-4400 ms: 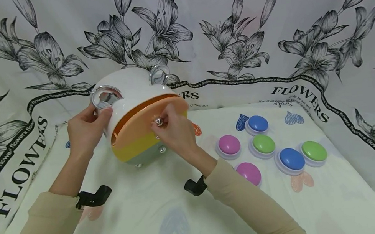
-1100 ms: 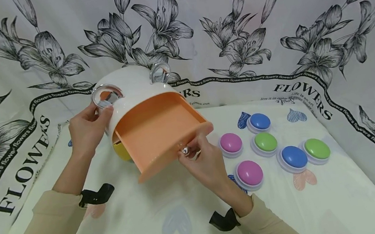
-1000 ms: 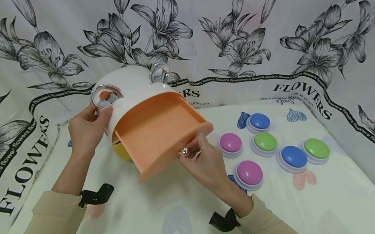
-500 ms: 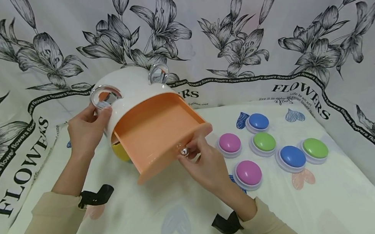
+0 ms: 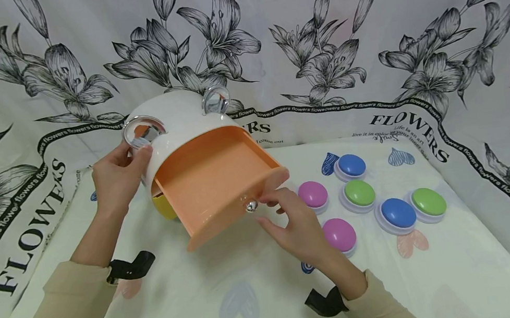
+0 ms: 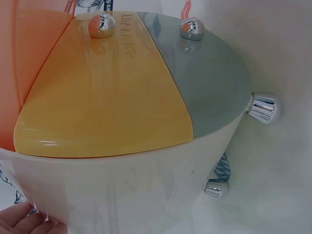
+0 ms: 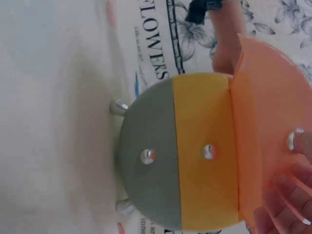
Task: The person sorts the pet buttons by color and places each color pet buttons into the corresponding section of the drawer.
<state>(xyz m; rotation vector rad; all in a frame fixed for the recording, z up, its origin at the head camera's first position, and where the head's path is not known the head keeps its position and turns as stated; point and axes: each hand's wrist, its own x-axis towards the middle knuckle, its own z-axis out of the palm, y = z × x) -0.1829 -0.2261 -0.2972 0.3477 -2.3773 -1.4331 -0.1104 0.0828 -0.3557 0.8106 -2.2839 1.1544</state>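
One orange drawer (image 5: 217,181) mid-frame; right hand (image 5: 299,226), fingers parted, just right of knob (image 5: 251,206); left hand (image 5: 119,181) grips white cabinet (image 5: 171,113).

Beige sleeves (image 5: 59,310) and angular black wrist pieces (image 5: 132,266) are worn.

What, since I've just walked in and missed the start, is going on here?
Someone is handling a white case with drawers. Their left grip holds its left side. The orange drawer stands pulled out, with nothing visible inside. The right grip is open by that drawer's knob; whether it touches the knob, I can't tell. The yellow drawer and green drawer below are shut. Six buttons sit off to the right.
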